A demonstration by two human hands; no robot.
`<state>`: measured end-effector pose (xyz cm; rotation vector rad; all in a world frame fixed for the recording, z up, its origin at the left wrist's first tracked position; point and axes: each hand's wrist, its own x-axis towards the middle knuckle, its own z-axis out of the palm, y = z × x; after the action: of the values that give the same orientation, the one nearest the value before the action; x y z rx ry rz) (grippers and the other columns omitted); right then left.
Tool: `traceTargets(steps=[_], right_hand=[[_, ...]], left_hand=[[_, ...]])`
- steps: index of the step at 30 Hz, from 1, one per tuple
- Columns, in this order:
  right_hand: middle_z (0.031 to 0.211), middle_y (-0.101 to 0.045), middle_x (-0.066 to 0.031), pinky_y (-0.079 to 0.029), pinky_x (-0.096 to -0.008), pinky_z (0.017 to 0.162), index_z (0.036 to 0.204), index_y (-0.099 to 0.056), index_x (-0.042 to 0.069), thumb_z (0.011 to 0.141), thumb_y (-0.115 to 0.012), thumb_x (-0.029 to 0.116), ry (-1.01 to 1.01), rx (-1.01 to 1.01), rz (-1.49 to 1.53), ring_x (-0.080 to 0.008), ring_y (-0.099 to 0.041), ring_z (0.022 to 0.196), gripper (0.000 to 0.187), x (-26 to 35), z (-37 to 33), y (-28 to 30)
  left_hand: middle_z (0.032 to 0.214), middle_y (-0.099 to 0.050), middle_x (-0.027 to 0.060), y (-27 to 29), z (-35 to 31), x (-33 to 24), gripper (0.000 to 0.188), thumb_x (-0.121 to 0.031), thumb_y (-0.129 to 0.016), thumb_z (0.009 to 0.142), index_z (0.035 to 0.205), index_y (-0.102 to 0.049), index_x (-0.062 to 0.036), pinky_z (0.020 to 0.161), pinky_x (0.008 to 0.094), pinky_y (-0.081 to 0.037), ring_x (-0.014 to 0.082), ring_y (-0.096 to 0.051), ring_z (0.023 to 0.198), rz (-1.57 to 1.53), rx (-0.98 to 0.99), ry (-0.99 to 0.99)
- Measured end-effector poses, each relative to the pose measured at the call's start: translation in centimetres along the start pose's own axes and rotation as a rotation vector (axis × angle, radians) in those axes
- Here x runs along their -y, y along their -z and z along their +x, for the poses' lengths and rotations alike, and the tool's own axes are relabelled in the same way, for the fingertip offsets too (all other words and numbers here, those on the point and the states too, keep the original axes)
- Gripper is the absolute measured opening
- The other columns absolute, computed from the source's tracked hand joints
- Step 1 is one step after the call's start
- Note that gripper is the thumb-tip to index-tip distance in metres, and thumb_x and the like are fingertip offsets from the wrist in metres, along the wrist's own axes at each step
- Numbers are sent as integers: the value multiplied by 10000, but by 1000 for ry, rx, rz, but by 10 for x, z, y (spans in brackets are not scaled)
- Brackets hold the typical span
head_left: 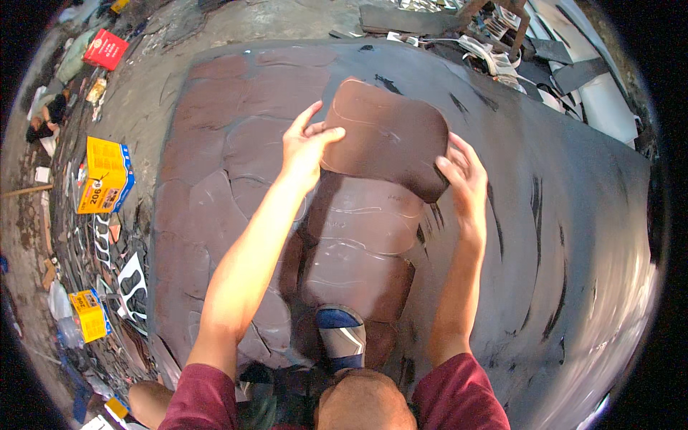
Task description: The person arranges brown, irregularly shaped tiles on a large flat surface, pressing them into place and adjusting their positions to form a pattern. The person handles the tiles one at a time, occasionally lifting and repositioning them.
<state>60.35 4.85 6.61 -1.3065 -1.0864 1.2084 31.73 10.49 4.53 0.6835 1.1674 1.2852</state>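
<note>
A brown, flat sheet piece (387, 136) with rounded right corners is held up, tilted, between my two hands. My left hand (304, 147) grips its left edge, with the thumb on the upper face and other fingers partly hidden. On the right edge, my right hand (466, 175) is closed with thumb and fingers. Beneath lie similar brown pieces (358, 276) with pale curved lines, overlapping in a column. More brown pieces (215, 208) cover the left side of a large dark sheet (516, 236).
A blue and grey slipper (340, 337) shows beyond my knee (365, 405). Yellow boxes (104, 175) and a red box (106, 49) lie at the left among scraps and cut-out white pieces (131, 279). Offcuts (494, 57) are heaped at the far right.
</note>
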Motion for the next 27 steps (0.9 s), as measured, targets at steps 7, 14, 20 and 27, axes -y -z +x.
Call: traceTargets(steps=[7,14,20,27], right_hand=[[1181,-733,-93,-490,-311,989,1297,-663,-48,969,-604,63,98,-175,-100,-175,-656,1071,351,-106,105,-5],[1185,-747,-181,-508,-356,991,1291,-671,-3,977,-606,69,141,-150,-409,-269,-708,1108,329,-127,107,-14],[1237,-730,-188,-489,-355,1031,1313,-657,-15,1003,-596,84,220,-289,-475,-274,-686,1149,331,-127,91,-33],[1158,-740,-227,-535,-406,958,1297,-665,19,994,-601,83,291,-385,-507,-383,-716,1088,316,-138,97,-31]], left_hand=[[1051,-759,165,37,79,64,398,63,-836,770,1156,-740,37,827,340,-592,212,-726,925,285,-141,149],[1037,-786,141,52,88,91,379,-2,-818,823,1194,-740,8,774,324,-588,188,-741,853,801,-130,-152],[996,-787,138,50,74,102,306,-69,-816,852,1149,-764,-17,797,325,-582,184,-741,850,877,-189,-419],[1022,-780,134,40,77,104,326,-78,-826,842,1158,-769,-24,828,333,-577,183,-730,868,803,-212,-352]])
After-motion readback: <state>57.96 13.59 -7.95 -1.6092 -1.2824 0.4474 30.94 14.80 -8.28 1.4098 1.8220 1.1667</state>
